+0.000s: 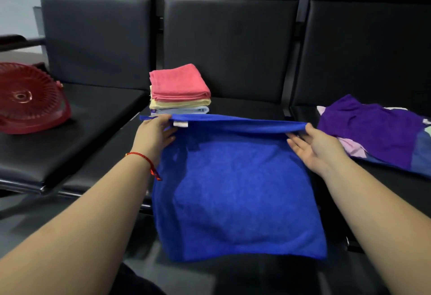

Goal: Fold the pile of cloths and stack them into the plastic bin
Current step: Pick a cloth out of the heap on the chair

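A bright blue cloth point(235, 189) hangs in front of me over the middle black seat, stretched by its top edge. My left hand point(154, 133) pinches the top left corner, beside a small white label. My right hand point(314, 145) pinches the top right corner with its thumb over the hem and fingers behind. Behind the cloth, a stack of folded cloths point(179, 89) rests on the seat, pink on top, then yellow and pale blue. An unfolded pile of cloths point(377, 131), mostly purple with pink and blue pieces, lies on the right seat. No plastic bin is in view.
A row of black padded seats point(93, 117) with tall backrests fills the scene. A red fan point(28, 98) lies on the left seat. Metal gaps separate the seats.
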### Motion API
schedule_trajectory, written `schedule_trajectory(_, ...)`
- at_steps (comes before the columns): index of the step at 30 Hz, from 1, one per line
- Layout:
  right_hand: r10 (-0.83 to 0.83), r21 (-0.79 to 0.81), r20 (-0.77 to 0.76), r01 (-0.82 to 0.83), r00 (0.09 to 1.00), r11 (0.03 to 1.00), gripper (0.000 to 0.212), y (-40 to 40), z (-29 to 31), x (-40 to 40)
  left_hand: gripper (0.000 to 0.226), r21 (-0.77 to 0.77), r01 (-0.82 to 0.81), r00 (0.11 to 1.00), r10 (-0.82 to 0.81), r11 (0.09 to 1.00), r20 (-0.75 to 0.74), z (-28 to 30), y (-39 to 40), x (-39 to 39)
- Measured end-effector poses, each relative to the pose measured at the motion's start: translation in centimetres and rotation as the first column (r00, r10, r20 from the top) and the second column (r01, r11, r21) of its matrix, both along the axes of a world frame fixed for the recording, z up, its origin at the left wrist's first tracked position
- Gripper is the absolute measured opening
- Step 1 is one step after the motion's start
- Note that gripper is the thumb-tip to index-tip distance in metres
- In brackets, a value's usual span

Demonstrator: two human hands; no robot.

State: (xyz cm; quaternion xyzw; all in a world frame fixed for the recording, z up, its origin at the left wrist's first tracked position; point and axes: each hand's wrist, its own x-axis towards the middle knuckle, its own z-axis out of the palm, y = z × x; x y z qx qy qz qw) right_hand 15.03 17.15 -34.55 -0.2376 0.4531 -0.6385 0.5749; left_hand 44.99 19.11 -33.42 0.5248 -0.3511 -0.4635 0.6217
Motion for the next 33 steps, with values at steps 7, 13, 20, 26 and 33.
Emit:
schedule_trajectory(7, 0.071, -0.025, 0.199, -0.067, 0.977, 0.997, 0.027, 1.2, 2.2, -0.3, 0.027, -0.015, 0.176, 0.957, -0.174, 0.984, -0.233, 1.1, 0.8, 1.0)
schedule_trajectory(13, 0.137, 0.130, 0.204, -0.166, 0.969, 0.978, 0.035, 1.9, 1.5, -0.2, 0.026, 0.101, 0.246, 0.921, -0.200, 0.964, -0.335, -0.6, 0.5, 1.9)
schedule_trajectory(20, 0.124, 0.070, 0.268, -0.148, 0.955, 0.986, 0.052, 0.1, 0.5, 0.5, 0.022, 0.047, 0.106, 0.918, -0.079, 0.993, -0.388, -1.1, -1.1, 0.3)
schedule_trajectory(26, 0.135, -0.046, 0.338, -0.127, 0.931, 0.991, 0.032, -2.2, -0.7, 1.0, 0.021, 0.020, -0.008, 0.879, 0.017, 1.000, -0.477, -1.3, -3.0, 0.2)
schedule_trajectory(33, 0.178, -0.077, 0.335, -0.161, 0.925, 0.984, 0.038, -3.9, -0.7, 1.4, 0.037, -0.028, -0.061, 0.846, 0.037, 0.998, -0.532, -0.5, -3.8, 1.2)
